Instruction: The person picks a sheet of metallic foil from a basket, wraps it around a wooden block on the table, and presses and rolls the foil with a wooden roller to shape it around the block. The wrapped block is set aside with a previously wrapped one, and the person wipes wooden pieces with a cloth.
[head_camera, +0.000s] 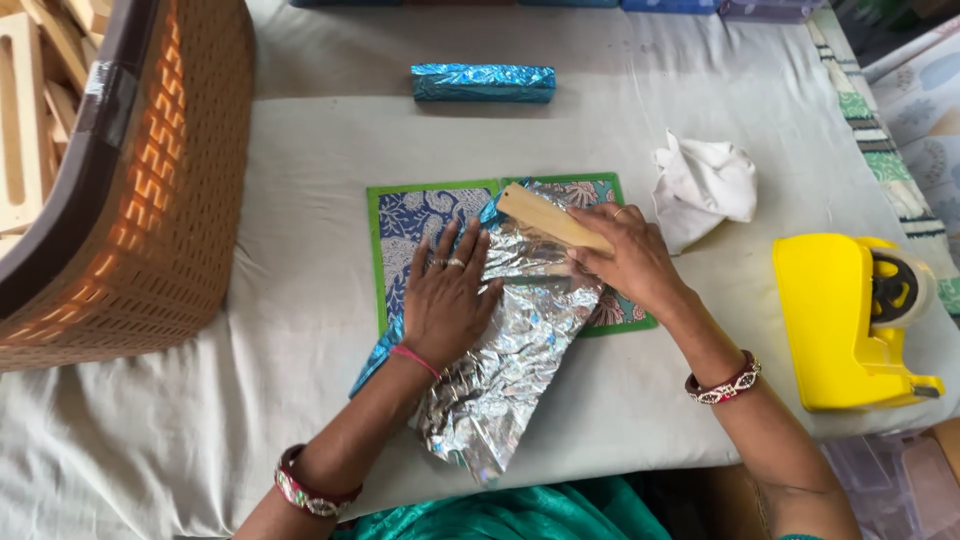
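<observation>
On the patterned green-edged mat (420, 215) at the table's middle lies a crinkled silver foil sheet (520, 340) — the left hand (447, 300) presses it flat with fingers spread, the right hand (630, 258) pinches a wooden block (545, 217) at its far edge — yellow tape dispenser (835, 320) to the right.

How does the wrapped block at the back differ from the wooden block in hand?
The wrapped block is fully covered in blue foil; the wooden block is bare. The wrapped block lies untouched and square to the table edge; the wooden block sits angled on the foil sheet, held by the right hand. Both are long bars.
</observation>
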